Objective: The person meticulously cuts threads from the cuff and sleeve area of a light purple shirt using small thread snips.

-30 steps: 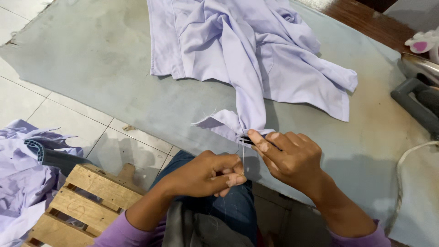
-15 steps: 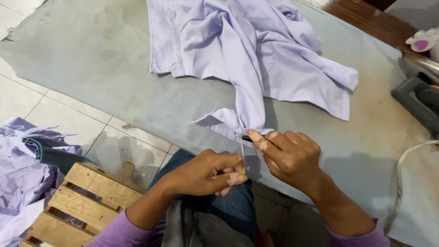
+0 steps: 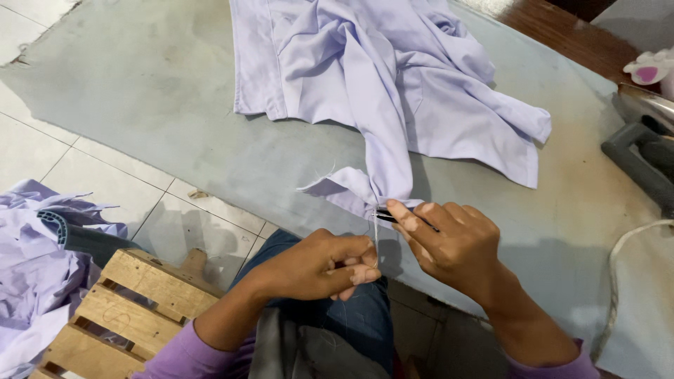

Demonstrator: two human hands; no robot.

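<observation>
At desk (image 3: 161, 112) edge: right hand (image 3: 453, 242) closed on snips (image 3: 404, 217) at shirt (image 3: 393, 91) cuff, left hand (image 3: 326, 267) pinching thread (image 3: 375, 235); trimming seemingly unfinished.

Single head-worn cam, looking steeply down and slightly forward from above the seated person's lap, close enough that both forearms enter from the bottom edge and the left hand (image 3: 330, 267) and right hand (image 3: 449, 242) sit low-centre, at the near edge of the grey worktable (image 3: 161, 98). Relative to that table: it runs diagonally from upper left to lower right and fills most of the view, white floor tiles (image 3: 42, 147) show on the near left, a wooden pallet (image 3: 119, 309) bottom left. No second view, so no overlap.
</observation>
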